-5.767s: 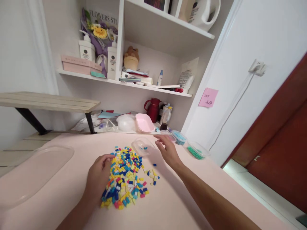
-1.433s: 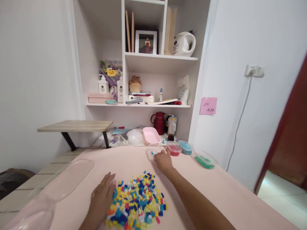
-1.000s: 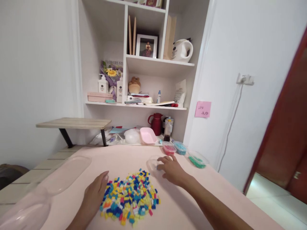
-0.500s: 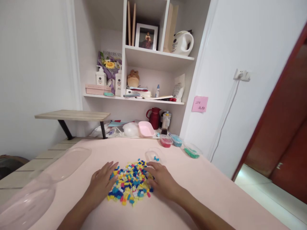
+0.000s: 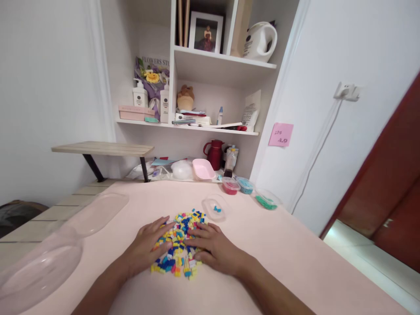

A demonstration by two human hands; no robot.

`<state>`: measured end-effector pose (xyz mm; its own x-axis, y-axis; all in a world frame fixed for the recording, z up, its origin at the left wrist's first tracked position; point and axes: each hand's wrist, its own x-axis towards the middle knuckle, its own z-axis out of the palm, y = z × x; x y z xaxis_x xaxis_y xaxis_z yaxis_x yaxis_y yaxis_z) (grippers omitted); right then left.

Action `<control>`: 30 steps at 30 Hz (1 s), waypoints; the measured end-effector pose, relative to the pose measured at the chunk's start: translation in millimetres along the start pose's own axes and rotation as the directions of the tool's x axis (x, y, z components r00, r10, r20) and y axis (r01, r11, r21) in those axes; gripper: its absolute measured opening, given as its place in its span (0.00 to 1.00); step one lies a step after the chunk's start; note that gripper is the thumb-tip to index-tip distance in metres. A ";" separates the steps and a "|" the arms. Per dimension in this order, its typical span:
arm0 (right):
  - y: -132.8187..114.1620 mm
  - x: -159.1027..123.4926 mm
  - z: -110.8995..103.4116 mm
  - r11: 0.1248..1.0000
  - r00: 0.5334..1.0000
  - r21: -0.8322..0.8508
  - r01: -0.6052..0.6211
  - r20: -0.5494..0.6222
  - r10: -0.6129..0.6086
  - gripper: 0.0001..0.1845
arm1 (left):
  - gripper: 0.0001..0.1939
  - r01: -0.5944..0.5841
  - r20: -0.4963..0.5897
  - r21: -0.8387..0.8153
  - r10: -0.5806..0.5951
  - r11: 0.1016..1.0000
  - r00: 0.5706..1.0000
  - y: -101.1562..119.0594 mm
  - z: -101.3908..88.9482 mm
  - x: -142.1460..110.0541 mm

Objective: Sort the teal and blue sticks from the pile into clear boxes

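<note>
A heap of small bricks [image 5: 182,227] in yellow, blue, white and red lies on the pink table [image 5: 295,253]. My left hand [image 5: 149,245] rests flat on the heap's left side, fingers spread. On the heap's right side my right hand [image 5: 213,247] lies palm down, its fingers stretched toward the left hand. Neither hand holds anything. Just beyond the heap stands a small clear tub [image 5: 214,208] with a few blue bricks in it.
Tubs of red [image 5: 230,185], blue [image 5: 245,185] and green [image 5: 266,200] bricks stand at the back right. A pink dish [image 5: 203,169] and a red jug [image 5: 215,154] sit by the shelves. Two clear lids [image 5: 98,212] [image 5: 36,273] lie at the left.
My right hand has come back from the clear tub and settled on the heap. Both hands have pushed the bricks together into a tighter pile.
</note>
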<state>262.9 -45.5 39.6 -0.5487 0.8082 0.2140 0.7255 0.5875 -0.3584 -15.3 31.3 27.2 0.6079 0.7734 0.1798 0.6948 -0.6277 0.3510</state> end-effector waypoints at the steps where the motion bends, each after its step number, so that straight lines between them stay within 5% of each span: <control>1: 0.6 -2.0 -1.0 0.999 1.000 0.026 0.019 -0.013 -0.019 0.23 | 0.29 0.021 -0.037 -0.020 -0.022 1.000 0.999 -0.5 0.7 0.6; 5: 6.3 -3.5 -5.0 0.977 0.981 0.202 0.073 -0.193 -0.034 0.23 | 0.28 0.113 -0.197 -0.124 -0.137 0.986 0.971 -3.4 1.7 4.6; 8: 14.9 -3.3 -13.9 0.924 0.930 0.383 0.006 -0.341 0.135 0.18 | 0.29 0.176 -0.288 -0.188 -0.225 0.966 0.931 -8.0 0.1 8.3; 14: 32.1 -12.2 -35.2 0.822 0.823 0.523 -0.226 -0.348 0.449 0.15 | 0.29 0.299 -0.313 -0.212 -0.355 0.930 0.881 -16.0 -4.2 15.2; 19: 37.8 -14.8 -29.8 0.857 0.849 0.281 -0.433 -0.193 0.492 0.13 | 0.29 0.373 -0.270 -0.200 -0.417 0.906 0.868 -16.9 -6.9 19.1; 22: 38.6 -13.3 -23.2 0.884 0.869 0.158 -0.440 -0.176 0.463 0.16 | 0.29 0.377 -0.269 -0.203 -0.421 0.904 0.866 -17.5 -7.9 19.5; 30: 43.5 -16.1 -24.4 0.863 0.924 0.433 -0.261 -0.145 0.353 0.11 | 0.29 0.373 -0.238 -0.188 -0.410 0.909 0.881 -14.4 -10.9 19.4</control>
<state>313.4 -32.0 42.8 -0.1910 0.9603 0.2033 0.5896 0.2778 -0.7584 -17.7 56.2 35.7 0.1589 0.9595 0.2328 0.7856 -0.2657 0.5588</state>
